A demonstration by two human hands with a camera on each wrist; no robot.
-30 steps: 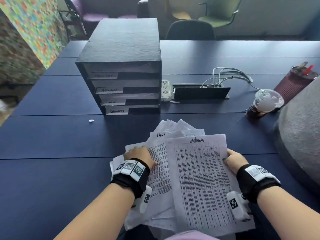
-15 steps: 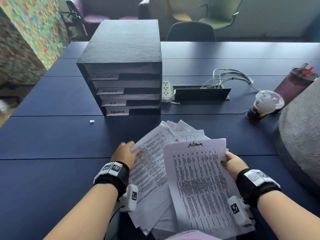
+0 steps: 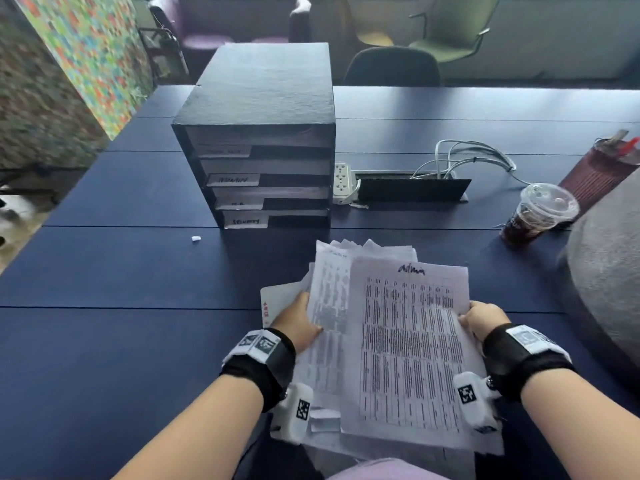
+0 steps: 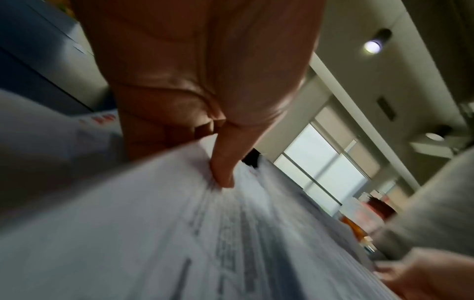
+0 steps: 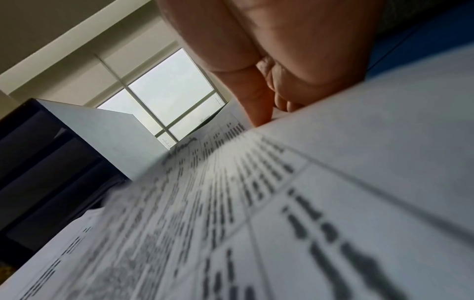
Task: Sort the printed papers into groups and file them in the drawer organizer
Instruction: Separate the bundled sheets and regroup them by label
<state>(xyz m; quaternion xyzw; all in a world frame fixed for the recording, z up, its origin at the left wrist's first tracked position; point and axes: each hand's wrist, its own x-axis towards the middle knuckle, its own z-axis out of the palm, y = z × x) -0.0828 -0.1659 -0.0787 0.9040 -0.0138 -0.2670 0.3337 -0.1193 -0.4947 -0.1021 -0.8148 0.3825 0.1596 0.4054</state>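
I hold a stack of printed papers (image 3: 408,344) over the near edge of the dark blue table (image 3: 138,271). The top sheet carries a handwritten "Admin" and rows of print. My left hand (image 3: 298,323) grips the stack's left edge, thumb (image 4: 225,162) on top of the sheets (image 4: 153,223). My right hand (image 3: 481,317) pinches the right edge, thumb (image 5: 256,101) on the top sheet (image 5: 282,203). A white card with red marks (image 3: 273,303) shows under the left hand. The black drawer organizer (image 3: 263,140) stands behind the papers with several labelled slots.
A white power strip (image 3: 342,181) and cables (image 3: 478,157) lie right of the organizer. An iced drink cup (image 3: 536,213) and a dark red tumbler (image 3: 602,171) stand at the right, beside a grey rounded object (image 3: 609,271). A small white scrap (image 3: 196,239) lies left. Chairs stand beyond the table.
The fanned-out sheets have been drawn together into a tighter stack. My left hand moved right, from the spread papers' left side to gripping the stack's left edge. The right hand kept its hold.
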